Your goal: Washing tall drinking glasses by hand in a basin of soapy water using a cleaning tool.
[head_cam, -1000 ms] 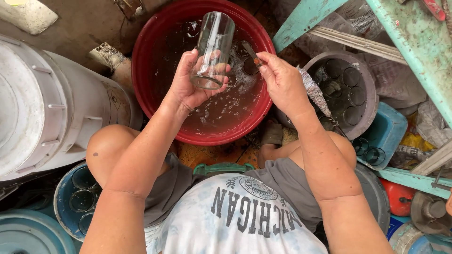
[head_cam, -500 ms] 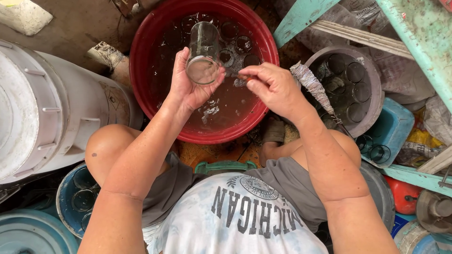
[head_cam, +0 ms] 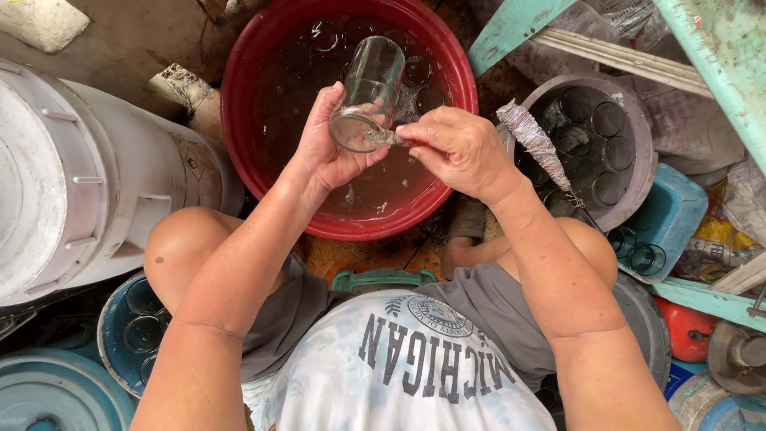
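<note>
My left hand (head_cam: 331,148) grips a clear drinking glass (head_cam: 369,92) by its lower part, tilted with the open mouth toward me, over a red basin (head_cam: 247,120) of water. My right hand (head_cam: 459,152) has its fingers pinched together at the glass's rim, holding something small and wet that pokes into the mouth. Several more glasses lie under the water at the basin's far side (head_cam: 415,72). Both forearms come up from the bottom of the view.
A big white plastic drum (head_cam: 72,183) lies at the left. A grey tub (head_cam: 634,172) holding glasses sits at the right, with a bottle brush (head_cam: 538,148) by it. A blue bin of glasses (head_cam: 132,327) and a teal tray (head_cam: 670,227) flank my knees.
The glass came down from upright to tilted toward me. My right hand moved left from the water to the glass's rim and closed its fingers there.
</note>
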